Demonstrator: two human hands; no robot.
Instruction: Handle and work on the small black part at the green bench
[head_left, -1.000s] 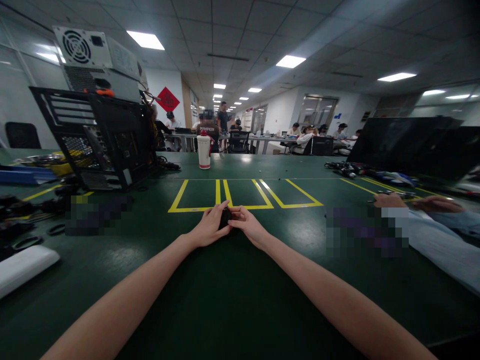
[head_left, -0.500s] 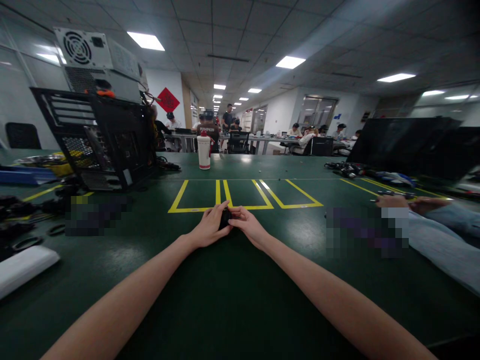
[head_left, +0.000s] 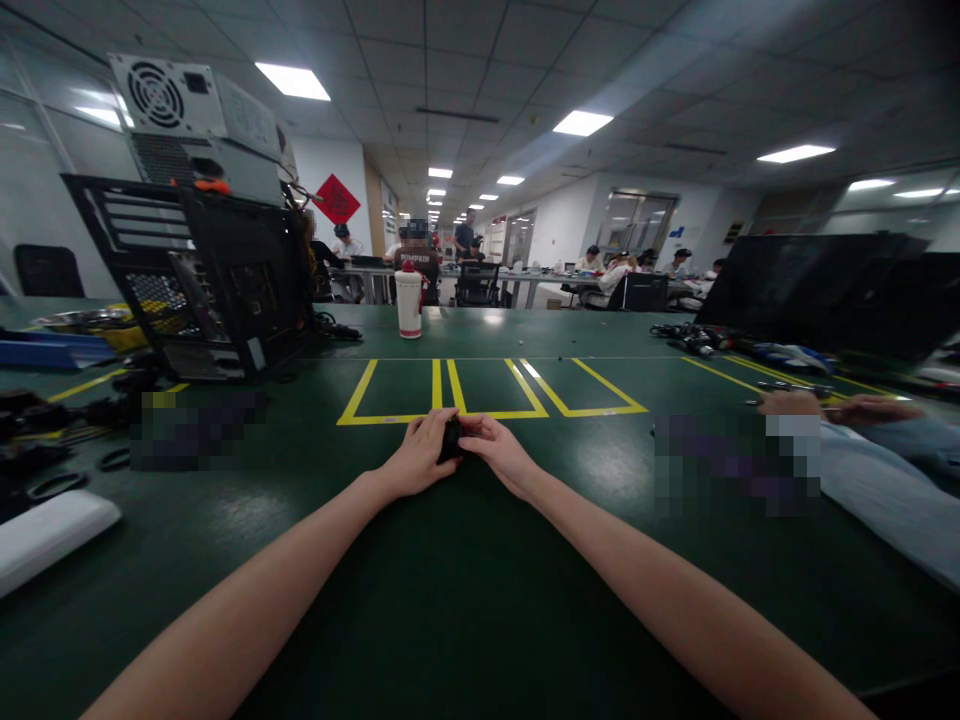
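Over the tabletop (head_left: 465, 600) I see the left hand (head_left: 424, 455) and right hand (head_left: 499, 455). Between their fingers, in the left's curled grip, sits a small black object (head_left: 451, 440); its long axis, or whether the right pinches it, I can't tell from here

Dark brown shirt on a seated person's back (head_left: 422, 258), just above mid-frame: "PUMPKIN" — pale capitals
Red diamond-shaped wall sign (head_left: 335, 201), upper left of centre: dark marking, unreadable
White cylindrical red-topped cup (head_left: 409, 303), near mid-frame: red base print — illegible
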